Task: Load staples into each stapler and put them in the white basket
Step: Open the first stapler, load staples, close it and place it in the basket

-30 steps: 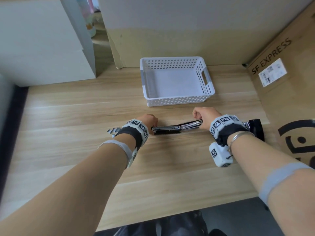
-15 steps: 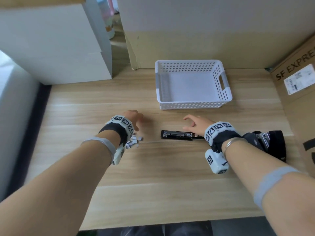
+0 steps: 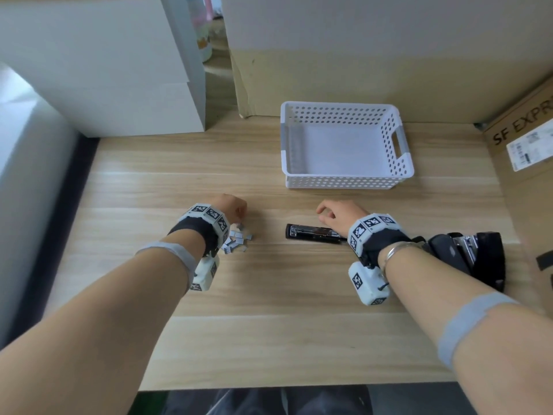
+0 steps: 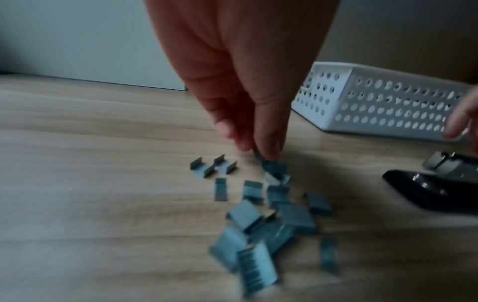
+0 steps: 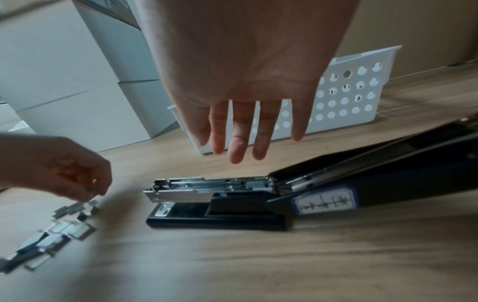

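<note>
The opened black stapler (image 3: 314,234) is lying flat on the wooden desk (image 3: 269,310), just in front of the white basket (image 3: 344,181), with its lid swung back and its metal staple channel (image 5: 207,187) facing up. The basket is holding nothing yet. To the left of this stapler, apart from it, a loose pile of staple strips (image 4: 269,214) is lying scattered on the desk.

The step in hand appears to be picking a staple strip for loading. To do it well, the strip is best pinched by its sides so it does not break into shorter pieces, turned legs down, and lowered along the channel rather than dropped in; the stapler base probably needs steadying while the strip goes in.

The left hand (image 4: 248,102) is pointing down over the far edge of the pile, thumb and forefinger pinching one staple strip (image 4: 257,154) at the tips. The right hand (image 5: 240,92) is hovering just above the stapler, palm down, fingers (image 5: 238,143) straight and slightly spread, grasping nothing.

A second black stapler (image 3: 466,253) is lying to the right of the opened one, behind the right wrist, apparently also awaiting loading.
</note>
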Available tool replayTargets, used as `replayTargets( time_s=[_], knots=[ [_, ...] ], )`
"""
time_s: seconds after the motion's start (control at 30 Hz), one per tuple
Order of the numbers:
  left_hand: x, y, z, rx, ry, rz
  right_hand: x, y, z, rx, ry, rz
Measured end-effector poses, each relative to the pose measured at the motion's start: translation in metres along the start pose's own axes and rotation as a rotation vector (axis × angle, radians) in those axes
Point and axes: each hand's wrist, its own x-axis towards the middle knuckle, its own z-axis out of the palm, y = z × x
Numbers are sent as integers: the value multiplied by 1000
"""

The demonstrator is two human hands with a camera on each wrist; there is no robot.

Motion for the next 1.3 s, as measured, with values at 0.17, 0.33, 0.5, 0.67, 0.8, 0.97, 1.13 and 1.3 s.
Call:
replayTargets(
  time_s=[0.17,0.33,0.5,0.67,0.8,0.97,1.13,1.3],
  knots=[
    [-8,31,-8,-203,117,155,-3,-11,1,73,31,-53],
    [-3,69,-6,-296,156,296,-7,-26,-2,136,4,-117],
    [1,93,-1,-286,241,365,-8,-28,-3,230,36,-93],
    [0,99,2,-278,231,370,-10,-21,-2,250,97,-48],
    [1,95,9,-177,89,287,-13,-15,7,37,78,-5],
    [2,91,19,-137,3,242,-11,-17,21,-93,73,-2],
    [4,93,23,-143,20,238,-6,-18,26,-109,66,7],
    [6,91,24,-136,17,252,-3,-18,26,-88,38,23]
  ],
)
